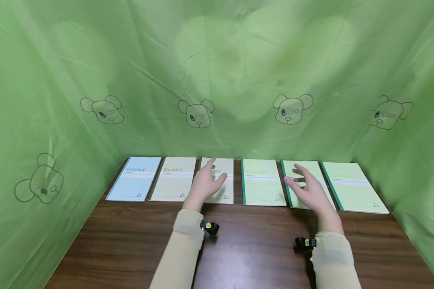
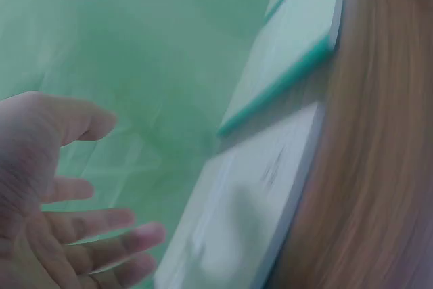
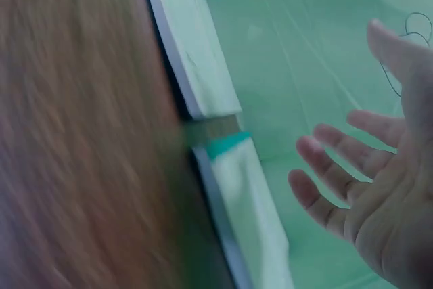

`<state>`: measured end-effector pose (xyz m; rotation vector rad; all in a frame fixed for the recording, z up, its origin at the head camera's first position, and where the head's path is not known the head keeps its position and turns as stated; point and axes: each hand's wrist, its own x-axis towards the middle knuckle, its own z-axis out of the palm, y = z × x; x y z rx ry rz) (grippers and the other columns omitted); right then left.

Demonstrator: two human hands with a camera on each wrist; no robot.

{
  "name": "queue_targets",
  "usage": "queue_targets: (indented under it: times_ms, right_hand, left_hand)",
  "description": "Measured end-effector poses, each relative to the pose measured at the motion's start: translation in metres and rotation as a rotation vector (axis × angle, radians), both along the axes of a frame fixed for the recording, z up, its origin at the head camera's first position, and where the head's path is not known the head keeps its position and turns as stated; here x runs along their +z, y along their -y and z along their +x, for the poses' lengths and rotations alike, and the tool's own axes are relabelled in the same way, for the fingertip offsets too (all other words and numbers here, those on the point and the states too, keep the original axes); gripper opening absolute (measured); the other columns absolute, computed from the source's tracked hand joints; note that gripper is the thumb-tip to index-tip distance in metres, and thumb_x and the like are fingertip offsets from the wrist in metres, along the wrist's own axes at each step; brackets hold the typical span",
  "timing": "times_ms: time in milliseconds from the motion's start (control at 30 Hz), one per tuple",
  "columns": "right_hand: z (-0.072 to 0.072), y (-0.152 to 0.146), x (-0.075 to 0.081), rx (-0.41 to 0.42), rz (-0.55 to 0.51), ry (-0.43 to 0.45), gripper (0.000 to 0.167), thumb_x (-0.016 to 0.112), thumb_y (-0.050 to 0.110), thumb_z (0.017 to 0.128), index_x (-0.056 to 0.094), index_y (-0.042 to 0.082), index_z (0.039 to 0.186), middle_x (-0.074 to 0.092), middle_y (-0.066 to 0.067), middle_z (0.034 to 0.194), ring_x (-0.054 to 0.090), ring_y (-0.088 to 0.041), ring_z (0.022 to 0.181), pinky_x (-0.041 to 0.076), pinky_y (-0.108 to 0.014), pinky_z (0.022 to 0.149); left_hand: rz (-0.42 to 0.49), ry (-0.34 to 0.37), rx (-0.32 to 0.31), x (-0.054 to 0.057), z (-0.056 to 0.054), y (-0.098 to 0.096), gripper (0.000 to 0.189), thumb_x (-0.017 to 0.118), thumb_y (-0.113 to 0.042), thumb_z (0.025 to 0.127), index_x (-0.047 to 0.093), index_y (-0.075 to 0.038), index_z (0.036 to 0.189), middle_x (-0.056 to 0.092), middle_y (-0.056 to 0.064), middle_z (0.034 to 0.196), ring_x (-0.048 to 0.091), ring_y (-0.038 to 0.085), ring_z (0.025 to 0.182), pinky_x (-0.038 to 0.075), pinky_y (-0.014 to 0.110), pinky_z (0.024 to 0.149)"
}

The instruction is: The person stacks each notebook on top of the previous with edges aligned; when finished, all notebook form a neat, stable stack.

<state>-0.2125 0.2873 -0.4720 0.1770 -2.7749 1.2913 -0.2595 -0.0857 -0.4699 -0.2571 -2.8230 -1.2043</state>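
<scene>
Head view shows my two hands hanging over a row of six notebooks, and I'll place everything by the blue notebook (image 1: pixel 133 180) at the row's left end. My left hand (image 1: pixel 204 184) is above the white notebook (image 1: pixel 221 192) two places to its right, fingers stretched forward, thumb well apart, nothing held. My right hand (image 1: pixel 310 192) is above the green notebook (image 1: pixel 295 200) four places to its right, fingers spread and softly bent, also holding nothing. As far as the wrist views tell, neither touches a cover.

I'd say light fingertips matter most at this point: if I touch a cover, flat contact near its middle should disturb it less than a nudge at a corner, because the gaps between neighbours are narrow. Such thin books probably slide on this smooth surface (image 1: pixel 254 245) more readily than they lift. For a grip, I'd trust the spine edge over the loose page edge.

All six lie flat, titles facing me, with "Gambit" near the top and ruled lines below. Right after the blue notebook come two white covers; the three beyond those are pale green with dark green spines and fainter lettering. The far edges run along the green cloth (image 1: pixel 238 80) behind the blue notebook.
</scene>
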Motion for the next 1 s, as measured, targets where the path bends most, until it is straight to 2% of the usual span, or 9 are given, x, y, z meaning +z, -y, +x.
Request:
queue_targets:
  times_ms: [133,267,433,633,767,867,1000]
  right_hand:
    - [-0.002,0.01,-0.01,-0.048,-0.082,0.016,0.08,0.062,0.053,0.11,0.034,0.009,0.171,0.052,-0.023,0.161,0.056,-0.047,0.138,0.049,-0.066,0.106]
    - [-0.005,0.017,-0.018,-0.068,-0.13,0.038,0.071,0.059,0.048,0.113,0.041,0.007,0.167,0.057,-0.022,0.156,0.058,-0.046,0.134,0.051,-0.059,0.104]
    - [-0.007,0.026,-0.028,-0.071,-0.165,0.075,0.063,0.058,0.039,0.114,0.045,0.004,0.164,0.058,-0.023,0.154,0.063,-0.042,0.127,0.056,-0.042,0.093]
    - [-0.007,0.032,-0.035,-0.087,-0.17,0.107,0.062,0.061,0.038,0.114,0.046,0.006,0.164,0.058,-0.025,0.155,0.063,-0.042,0.123,0.054,-0.034,0.085]
    - [-0.005,0.034,-0.031,-0.083,-0.159,0.143,0.062,0.06,0.037,0.114,0.045,0.005,0.165,0.055,-0.025,0.158,0.06,-0.041,0.125,0.054,-0.034,0.085]
    - [-0.003,0.034,-0.027,-0.081,-0.157,0.158,0.062,0.06,0.035,0.114,0.044,0.003,0.165,0.053,-0.027,0.159,0.059,-0.042,0.127,0.054,-0.039,0.089]
    - [-0.003,0.035,-0.025,-0.076,-0.151,0.185,0.061,0.058,0.033,0.115,0.044,0.0,0.165,0.051,-0.029,0.161,0.052,-0.046,0.14,0.049,-0.055,0.107]
  left_hand:
    - [0.112,0.051,0.005,-0.005,0.003,-0.025,0.079,0.071,-0.039,0.103,0.038,-0.009,0.168,0.061,0.019,0.154,0.075,0.029,0.104,0.06,0.049,0.095]
    - [0.17,0.108,-0.005,-0.011,0.007,-0.042,0.077,0.071,-0.038,0.103,0.04,-0.008,0.167,0.062,0.02,0.154,0.076,0.029,0.104,0.06,0.051,0.098]
    - [0.197,0.147,-0.045,-0.021,0.012,-0.058,0.075,0.07,-0.036,0.104,0.041,-0.005,0.166,0.061,0.021,0.153,0.076,0.033,0.105,0.059,0.053,0.099]
    - [0.174,0.142,-0.077,-0.029,0.015,-0.069,0.067,0.069,-0.034,0.106,0.046,-0.005,0.162,0.063,0.019,0.151,0.065,0.037,0.133,0.053,0.054,0.111]
    - [0.14,0.14,-0.086,-0.03,0.016,-0.072,0.063,0.068,-0.032,0.106,0.05,-0.003,0.16,0.063,0.018,0.151,0.06,0.037,0.14,0.049,0.053,0.116]
    - [0.115,0.124,-0.097,-0.029,0.017,-0.074,0.06,0.067,-0.032,0.106,0.053,-0.003,0.157,0.064,0.018,0.15,0.059,0.036,0.141,0.048,0.051,0.117]
    - [0.093,0.114,-0.097,-0.03,0.018,-0.077,0.057,0.068,-0.032,0.106,0.056,-0.002,0.154,0.066,0.016,0.148,0.061,0.033,0.14,0.049,0.048,0.116]
